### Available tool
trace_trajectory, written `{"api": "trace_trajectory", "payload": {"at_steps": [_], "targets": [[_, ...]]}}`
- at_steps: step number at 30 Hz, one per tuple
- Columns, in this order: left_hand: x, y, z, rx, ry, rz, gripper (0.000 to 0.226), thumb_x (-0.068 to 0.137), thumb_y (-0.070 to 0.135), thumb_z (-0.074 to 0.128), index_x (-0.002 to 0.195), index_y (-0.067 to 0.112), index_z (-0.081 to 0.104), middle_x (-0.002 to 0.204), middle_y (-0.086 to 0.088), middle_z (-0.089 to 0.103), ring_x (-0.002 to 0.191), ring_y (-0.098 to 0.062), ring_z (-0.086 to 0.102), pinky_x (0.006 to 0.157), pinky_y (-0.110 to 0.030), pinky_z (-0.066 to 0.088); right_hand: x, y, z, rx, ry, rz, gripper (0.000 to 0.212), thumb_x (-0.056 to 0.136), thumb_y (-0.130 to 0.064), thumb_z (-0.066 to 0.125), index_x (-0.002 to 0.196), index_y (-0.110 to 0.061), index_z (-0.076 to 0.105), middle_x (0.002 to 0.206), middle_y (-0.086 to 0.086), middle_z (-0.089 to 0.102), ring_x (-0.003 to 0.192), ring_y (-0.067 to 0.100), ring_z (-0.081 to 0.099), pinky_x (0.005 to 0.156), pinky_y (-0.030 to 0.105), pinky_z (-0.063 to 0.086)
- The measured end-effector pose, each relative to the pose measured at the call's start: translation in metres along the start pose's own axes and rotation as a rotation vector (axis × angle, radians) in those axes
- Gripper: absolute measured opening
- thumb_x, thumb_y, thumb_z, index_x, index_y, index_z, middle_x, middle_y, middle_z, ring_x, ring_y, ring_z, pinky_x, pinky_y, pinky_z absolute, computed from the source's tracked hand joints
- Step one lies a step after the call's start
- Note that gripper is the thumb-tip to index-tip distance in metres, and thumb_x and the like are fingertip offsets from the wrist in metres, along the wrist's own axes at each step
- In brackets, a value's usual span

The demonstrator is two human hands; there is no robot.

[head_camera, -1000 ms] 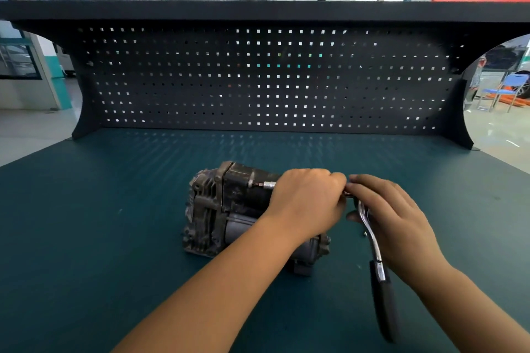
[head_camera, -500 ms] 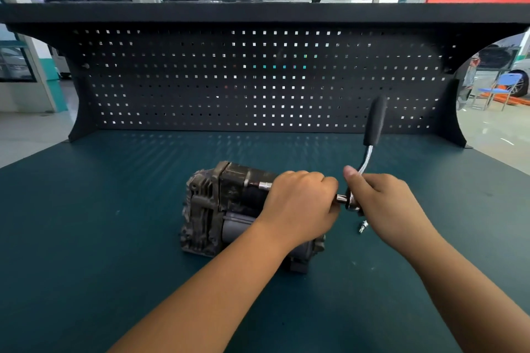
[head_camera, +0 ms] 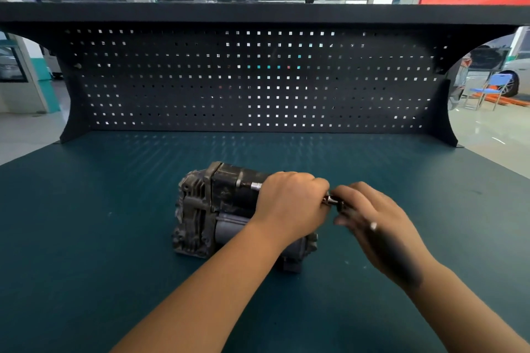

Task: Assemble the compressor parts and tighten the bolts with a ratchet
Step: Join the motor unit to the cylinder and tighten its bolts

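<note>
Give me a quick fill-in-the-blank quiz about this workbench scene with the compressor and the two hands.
1. The compressor sits on the bench top in front of a black ____ with square holes.
2. The left hand grips the extension bar on top of the ____.
3. The right hand, blurred, holds a ____ by its head.
4. A folding ____ with a blue seat stands on the floor at far right.

Missing words: pegboard; compressor; ratchet; chair.

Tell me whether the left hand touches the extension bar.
Touching: head view shows the left hand curled round the extension bar, chrome emerging both sides.
</note>
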State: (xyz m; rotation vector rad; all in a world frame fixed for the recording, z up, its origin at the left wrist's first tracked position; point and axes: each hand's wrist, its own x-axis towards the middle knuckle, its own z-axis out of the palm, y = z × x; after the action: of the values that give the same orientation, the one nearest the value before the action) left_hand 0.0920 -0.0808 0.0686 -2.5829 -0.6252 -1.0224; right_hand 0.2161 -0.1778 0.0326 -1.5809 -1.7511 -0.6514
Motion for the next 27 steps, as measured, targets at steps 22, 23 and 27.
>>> {"api": "trace_trajectory", "payload": {"at_steps": [22,23,27], "targets": [[0.002,-0.001,0.003,-0.01,-0.046,0.0,0.02,0.049,0.025,0.073,0.045,0.018,0.054,0.041,0.003,0.05,0.036,-0.02,0.048,0.042,-0.016,0.013,0.015,-0.009,-0.007,0.451,-0.101,0.45,0.05,0.09,-0.061,0.036,0.077,-0.015,0.052,0.061,-0.019,0.052,0.057,0.003,0.044,0.054,0.017,0.035],[0.004,-0.002,0.003,-0.008,-0.054,-0.003,0.022,0.053,0.025,0.075,0.049,0.017,0.055,0.044,0.001,0.053,0.04,-0.021,0.05,0.042,-0.018,0.01,0.012,-0.006,-0.007,0.344,-0.05,0.288,0.038,0.094,-0.048,0.042,0.085,-0.014,0.058,0.071,-0.022,0.054,0.068,0.004,0.048,0.06,0.016,0.037],[0.009,-0.002,0.006,-0.041,-0.115,-0.07,0.015,0.081,0.033,0.054,0.077,0.019,0.06,0.077,-0.001,0.064,0.076,-0.025,0.058,0.05,-0.029,0.018,0.005,-0.003,0.003,-0.048,0.178,-0.066,0.029,0.082,-0.026,0.063,0.098,-0.004,0.069,0.103,0.004,0.069,0.088,0.011,0.053,0.075,0.026,0.042]]}}
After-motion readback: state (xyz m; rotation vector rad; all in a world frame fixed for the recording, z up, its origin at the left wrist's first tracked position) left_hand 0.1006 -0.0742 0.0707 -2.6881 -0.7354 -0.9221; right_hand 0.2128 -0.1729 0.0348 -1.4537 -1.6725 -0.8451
